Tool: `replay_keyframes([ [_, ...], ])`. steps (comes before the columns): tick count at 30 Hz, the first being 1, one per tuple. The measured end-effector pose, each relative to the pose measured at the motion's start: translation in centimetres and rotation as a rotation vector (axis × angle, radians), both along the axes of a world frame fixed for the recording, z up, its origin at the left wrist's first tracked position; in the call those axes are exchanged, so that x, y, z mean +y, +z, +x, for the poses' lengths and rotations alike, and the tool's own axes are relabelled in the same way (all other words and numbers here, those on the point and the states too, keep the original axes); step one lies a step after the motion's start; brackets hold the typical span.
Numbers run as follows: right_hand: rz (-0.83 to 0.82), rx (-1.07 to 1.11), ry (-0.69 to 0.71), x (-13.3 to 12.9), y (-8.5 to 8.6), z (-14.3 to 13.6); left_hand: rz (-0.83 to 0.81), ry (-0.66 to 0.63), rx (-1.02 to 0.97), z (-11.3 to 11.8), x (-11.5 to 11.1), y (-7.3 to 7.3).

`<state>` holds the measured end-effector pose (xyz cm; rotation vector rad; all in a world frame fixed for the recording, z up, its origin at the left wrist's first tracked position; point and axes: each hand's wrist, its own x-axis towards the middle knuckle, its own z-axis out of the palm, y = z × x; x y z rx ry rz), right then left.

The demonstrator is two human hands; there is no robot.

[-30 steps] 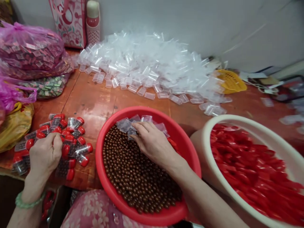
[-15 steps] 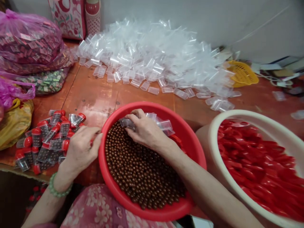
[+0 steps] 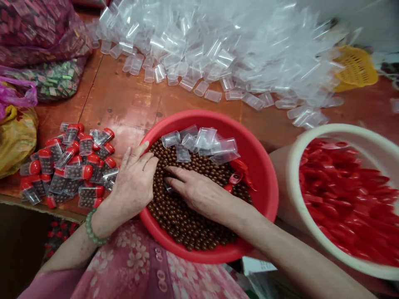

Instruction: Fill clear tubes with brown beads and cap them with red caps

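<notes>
A red basin (image 3: 271,195) holds many small brown balls (image 3: 193,232), with several clear plastic containers (image 3: 205,139) lying on top. My right hand (image 3: 196,191) reaches into the balls, its fingers closed round a clear container (image 3: 169,187) that is mostly hidden. Over the basin's left rim lies my left hand (image 3: 134,180), fingers curled; whatever they hold is hidden beneath. Beside it, a pile of filled clear containers with red caps (image 3: 77,170) rests on the table. Inside the basin at right are a few red caps (image 3: 241,174).
Right of the basin stands a white tub (image 3: 294,187) of red caps (image 3: 349,207). A large heap of clear containers (image 3: 218,45) spreads along the back, near a yellow basket (image 3: 357,68). Stuffed plastic bags (image 3: 40,50) sit at left on the reddish table (image 3: 124,104).
My left hand has moved right onto the basin's rim. My right hand has shifted from the containers down into the balls, and several containers now lie uncovered. The view has tilted down.
</notes>
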<state>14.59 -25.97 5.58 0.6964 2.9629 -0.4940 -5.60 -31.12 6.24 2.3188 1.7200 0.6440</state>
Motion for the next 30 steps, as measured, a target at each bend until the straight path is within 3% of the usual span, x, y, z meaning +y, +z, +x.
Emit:
replay_keyframes([
  [3, 0.268, -0.194, 0.006, -0.5, 0.6, 0.3, -0.032, -0.041, 0.241, 0.8, -0.8, 0.1],
  [8, 0.362, -0.300, 0.001, -2.4, 1.6, 0.9, -0.068, -0.205, 0.441, 1.5, -1.4, 0.3],
  [12, 0.217, -0.274, 0.050, -3.0, 2.0, 0.8, -0.124, -0.331, 0.478, 1.5, -1.7, 1.5],
  [16, 0.023, -0.258, 0.079, -1.5, 2.9, 0.3, -0.174, -0.387, 0.500, 1.6, -1.7, 2.3],
  [21, 0.117, -0.463, 0.054, -1.2, 3.7, -0.3, -0.194, -0.418, 0.491, 1.9, -1.2, 2.0],
  [24, 0.105, -0.478, 0.046, -1.9, 2.8, -1.1, -0.225, -0.412, 0.435, 2.0, -1.0, 1.5],
  [27, -0.133, -0.322, 0.007, -1.5, 1.4, -1.5, -0.185, -0.392, 0.394, 2.0, -1.3, 1.3],
  [30, -0.396, -0.145, -0.139, -0.5, -0.1, -1.2, -0.164, -0.366, 0.374, 1.9, -1.5, 1.4],
])
